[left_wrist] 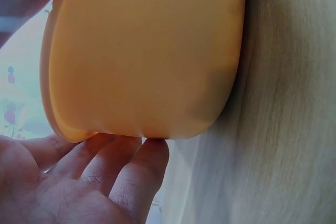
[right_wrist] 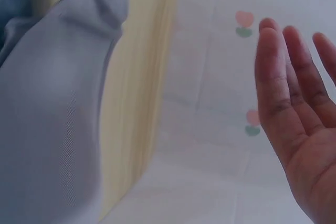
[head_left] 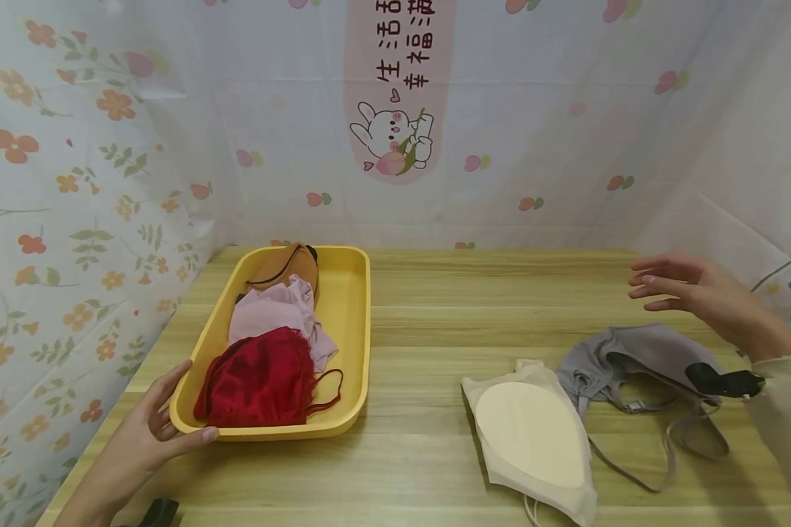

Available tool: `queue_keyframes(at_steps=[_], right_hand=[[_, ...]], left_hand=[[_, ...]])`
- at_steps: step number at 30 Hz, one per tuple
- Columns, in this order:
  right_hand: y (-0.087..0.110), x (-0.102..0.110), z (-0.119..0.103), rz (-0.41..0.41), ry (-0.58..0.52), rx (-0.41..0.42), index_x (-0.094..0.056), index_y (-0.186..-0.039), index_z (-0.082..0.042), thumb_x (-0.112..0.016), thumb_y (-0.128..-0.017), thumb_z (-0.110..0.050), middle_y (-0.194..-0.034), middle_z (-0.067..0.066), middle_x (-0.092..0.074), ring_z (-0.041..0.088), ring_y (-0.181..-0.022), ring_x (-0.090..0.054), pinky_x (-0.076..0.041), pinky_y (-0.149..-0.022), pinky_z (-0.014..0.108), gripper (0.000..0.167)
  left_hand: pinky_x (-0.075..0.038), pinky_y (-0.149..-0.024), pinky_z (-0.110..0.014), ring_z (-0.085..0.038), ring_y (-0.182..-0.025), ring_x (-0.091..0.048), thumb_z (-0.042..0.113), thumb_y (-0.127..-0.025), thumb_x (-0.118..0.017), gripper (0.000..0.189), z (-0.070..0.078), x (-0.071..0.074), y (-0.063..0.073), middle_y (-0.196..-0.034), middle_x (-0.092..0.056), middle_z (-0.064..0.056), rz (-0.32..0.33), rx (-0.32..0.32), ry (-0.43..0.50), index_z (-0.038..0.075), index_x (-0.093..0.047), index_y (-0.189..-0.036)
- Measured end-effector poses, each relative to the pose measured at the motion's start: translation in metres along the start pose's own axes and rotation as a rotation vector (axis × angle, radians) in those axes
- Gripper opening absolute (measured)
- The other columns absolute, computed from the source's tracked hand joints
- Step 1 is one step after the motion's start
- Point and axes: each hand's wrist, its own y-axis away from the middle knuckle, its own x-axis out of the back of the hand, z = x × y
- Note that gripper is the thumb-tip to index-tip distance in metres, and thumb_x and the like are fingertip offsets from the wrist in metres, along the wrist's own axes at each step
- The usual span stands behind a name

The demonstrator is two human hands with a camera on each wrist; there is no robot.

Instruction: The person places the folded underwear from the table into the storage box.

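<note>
My left hand [head_left: 135,446] holds the near left corner of a yellow tray [head_left: 360,344]. Its fingers [left_wrist: 142,174] press one outer wall and the thumb lies along the front. Inside the tray a red lace-edged bra [head_left: 260,380] lies nearest, then a crumpled pale pink garment [head_left: 266,311], then a brown bra [head_left: 290,269] with dark straps. At the right, my right hand [head_left: 705,289] hovers with fingers extended, holding nothing, above a grey bra [head_left: 659,348]. That bra also fills the left of the right wrist view. A cream bra [head_left: 530,435] lies to its left on the table.
The wooden table [head_left: 409,468] ends at a printed curtain [head_left: 270,146] behind, with more curtain at both sides. Loose grey straps [head_left: 669,457] trail over the table at the right. A dark object [head_left: 158,512] shows by my left wrist.
</note>
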Motion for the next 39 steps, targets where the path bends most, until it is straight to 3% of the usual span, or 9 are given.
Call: queue_keyframes(at_steps=[6, 12, 21, 31, 39], right_hand=[[0.01, 0.002, 0.009, 0.167, -0.072, -0.043, -0.061, -0.128, -0.025, -0.053, -0.104, -0.012, -0.108, -0.028, -0.066, -0.006, -0.091, -0.067, -0.057, -0.071, 0.016, 0.028], [0.023, 0.002, 0.02, 0.256, -0.079, -0.079, -0.061, -0.127, -0.025, -0.056, -0.103, -0.016, -0.103, -0.029, -0.065, -0.008, -0.088, -0.066, -0.056, -0.069, 0.014, 0.026], [0.047, 0.008, 0.054, 0.263, -0.08, -0.107, -0.06, -0.113, -0.037, -0.055, -0.103, -0.008, -0.1, -0.037, -0.062, -0.015, -0.085, -0.06, -0.052, -0.064, 0.01, 0.031], [0.073, 0.005, 0.08, 0.27, 0.113, -0.282, -0.048, -0.106, -0.047, -0.051, -0.106, -0.026, -0.091, -0.047, -0.045, -0.024, -0.076, -0.045, -0.046, -0.06, 0.01, 0.021], [0.083, -0.001, 0.091, 0.333, 0.078, -0.385, -0.052, -0.102, -0.046, -0.055, -0.104, -0.03, -0.086, -0.045, -0.045, -0.017, -0.073, -0.047, -0.048, -0.06, 0.017, 0.016]], left_hand=[[-0.052, -0.083, -0.011, 0.028, -0.11, -0.041, 0.017, -0.092, -0.074, 0.101, -0.001, -0.001, 0.001, -0.169, -0.002, -0.021, 0.0, 0.006, 0.015, 0.031, -0.003, -0.163], [-0.053, -0.083, -0.012, 0.026, -0.11, -0.043, 0.017, -0.092, -0.073, 0.101, 0.0, -0.003, 0.001, -0.169, -0.003, -0.021, -0.007, -0.001, 0.026, 0.031, -0.003, -0.163], [-0.054, -0.084, -0.013, 0.023, -0.112, -0.047, 0.01, -0.091, -0.073, 0.101, -0.002, -0.006, 0.001, -0.168, -0.005, -0.023, -0.017, -0.04, 0.067, 0.027, -0.004, -0.163], [-0.052, -0.085, -0.011, 0.025, -0.112, -0.044, 0.015, -0.092, -0.073, 0.1, 0.001, -0.006, 0.002, -0.168, -0.006, -0.021, -0.006, -0.019, 0.034, 0.031, -0.003, -0.163], [-0.051, -0.085, -0.009, 0.027, -0.111, -0.042, 0.017, -0.093, -0.073, 0.1, 0.0, -0.005, 0.003, -0.168, -0.006, -0.021, 0.001, -0.006, 0.019, 0.031, -0.003, -0.163]])
